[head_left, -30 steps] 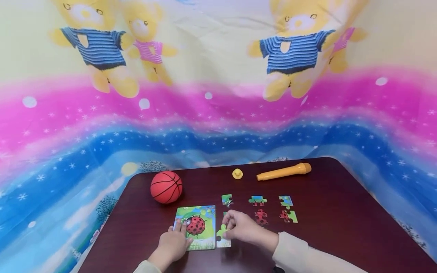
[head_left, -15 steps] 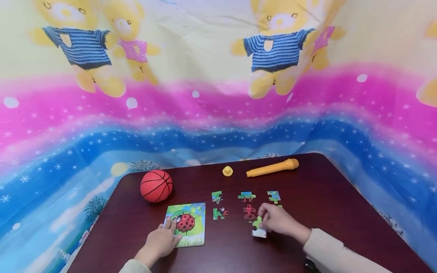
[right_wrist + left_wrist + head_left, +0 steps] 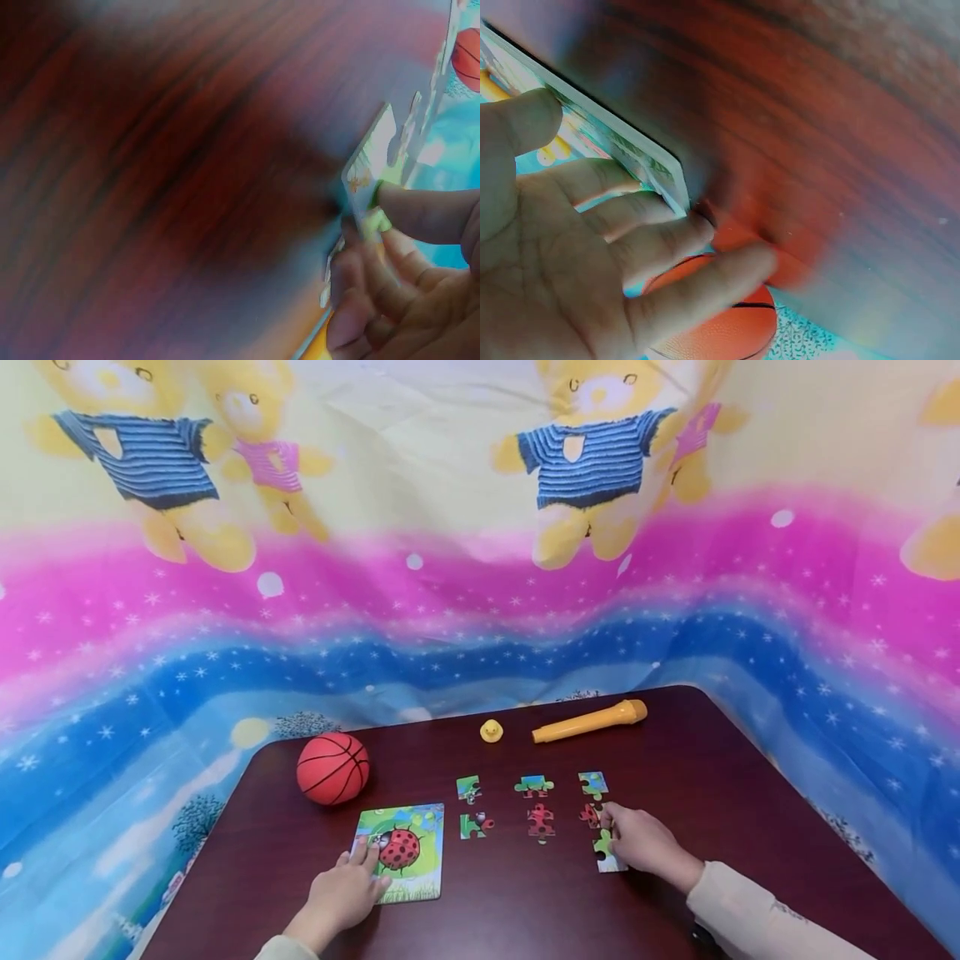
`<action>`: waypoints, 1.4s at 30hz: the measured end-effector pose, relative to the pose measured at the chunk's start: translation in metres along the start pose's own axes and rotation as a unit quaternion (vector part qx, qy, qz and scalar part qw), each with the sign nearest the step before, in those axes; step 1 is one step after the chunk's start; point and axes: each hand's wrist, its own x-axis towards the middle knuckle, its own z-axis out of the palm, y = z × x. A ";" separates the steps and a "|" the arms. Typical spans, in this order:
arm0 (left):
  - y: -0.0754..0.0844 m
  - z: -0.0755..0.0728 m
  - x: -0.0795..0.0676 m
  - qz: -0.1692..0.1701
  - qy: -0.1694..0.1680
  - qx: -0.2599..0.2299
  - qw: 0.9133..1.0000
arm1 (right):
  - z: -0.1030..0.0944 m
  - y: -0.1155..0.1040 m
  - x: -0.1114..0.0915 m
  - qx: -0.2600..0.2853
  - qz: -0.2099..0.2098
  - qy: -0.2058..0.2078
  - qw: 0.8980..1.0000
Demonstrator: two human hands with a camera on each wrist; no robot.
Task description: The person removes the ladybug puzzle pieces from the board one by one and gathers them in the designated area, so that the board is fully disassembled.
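Note:
My left hand rests with extended fingers on the left side of a square ladybug picture board. In the left wrist view, the fingers lie along the board's edge. At the right, my right hand pinches a green-and-white jigsaw piece between thumb and fingers. This piece is just below a red-and-green jigsaw piece, which the fingers partly hide. In the right wrist view, the held piece appears tilted, its lower part covered by fingers.
Loose jigsaw pieces lie in rows, including a red spotted piece and a ladybug-head piece. Behind them are a yellow rubber duck and a yellow toy microphone. A red toy basketball sits left, before a bear-print cloth.
My right hand has carried the green-and-white jigsaw piece from beside the board to the right-hand column of pieces. The left hand stays on the board while the head view shifts.

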 end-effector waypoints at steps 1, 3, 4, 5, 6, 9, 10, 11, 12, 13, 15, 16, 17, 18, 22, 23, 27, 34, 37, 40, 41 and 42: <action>0.000 0.000 0.000 -0.004 0.002 0.004 1.000 | 0.000 0.000 0.001 -0.005 -0.001 -0.003 1.000; 0.001 0.001 -0.001 -0.012 0.008 0.013 1.000 | 0.001 0.000 0.001 -0.016 -0.001 -0.009 1.000; 0.001 0.001 -0.001 -0.015 0.011 0.017 1.000 | 0.002 0.000 0.001 -0.021 -0.001 -0.010 1.000; 0.002 0.001 -0.001 -0.016 0.012 0.021 1.000 | 0.003 -0.001 0.001 -0.026 -0.004 -0.009 1.000; 0.003 0.000 -0.002 -0.017 0.013 0.024 0.999 | 0.003 -0.001 0.001 -0.030 -0.006 -0.004 1.000; 0.003 -0.002 -0.001 -0.018 0.007 0.027 0.999 | 0.003 -0.006 0.000 -0.045 -0.023 0.020 0.999; 0.004 -0.003 0.001 -0.019 0.000 0.026 0.999 | 0.002 -0.009 0.000 -0.052 -0.029 0.028 0.998; 0.005 -0.005 0.004 -0.022 -0.009 0.023 0.999 | 0.000 -0.012 -0.001 -0.057 -0.035 0.029 0.997; 0.007 -0.007 0.008 -0.023 -0.016 0.018 0.999 | -0.003 -0.015 -0.002 -0.061 -0.039 0.029 0.997; 0.007 -0.010 0.011 -0.027 -0.024 0.009 0.999 | -0.006 -0.022 -0.001 -0.064 -0.048 0.025 0.996; 0.008 -0.016 0.019 -0.029 -0.032 -0.014 0.999 | -0.010 -0.035 0.000 -0.065 -0.056 0.011 0.996; 0.010 -0.020 0.023 -0.028 -0.035 -0.024 0.999 | -0.011 -0.042 0.000 -0.064 -0.062 0.004 0.996; 0.011 -0.023 0.027 -0.023 -0.032 -0.034 0.999 | -0.012 -0.049 0.001 -0.063 -0.070 0.002 0.996; 0.011 -0.025 0.029 -0.015 -0.027 -0.042 0.999 | -0.011 -0.057 0.002 -0.061 -0.078 0.003 0.995; 0.001 -0.027 0.029 0.013 0.002 -0.058 0.998 | 0.001 -0.095 0.015 -0.045 -0.120 0.022 0.992; -0.004 -0.025 0.026 0.015 0.012 -0.061 0.998 | 0.007 -0.106 0.019 -0.039 -0.131 0.025 0.990; -0.028 -0.015 0.010 -0.018 0.056 -0.089 0.994 | 0.040 -0.150 0.032 -0.020 -0.185 0.030 0.982; -0.040 0.000 0.005 -0.089 0.017 -0.119 0.989 | 0.096 -0.193 0.041 -0.036 -0.214 -0.012 0.976; -0.039 0.001 0.008 -0.099 -0.003 -0.130 0.987 | 0.112 -0.204 0.045 -0.048 -0.205 -0.023 0.977; -0.038 -0.002 0.010 -0.120 -0.012 -0.148 0.982 | 0.124 -0.214 0.047 -0.064 -0.201 -0.031 0.977; -0.037 -0.003 0.010 -0.126 -0.013 -0.151 0.980 | 0.128 -0.217 0.046 -0.076 -0.204 -0.034 0.975; -0.037 -0.003 0.011 -0.131 -0.014 -0.151 0.980 | 0.131 -0.220 0.045 -0.088 -0.208 -0.034 0.974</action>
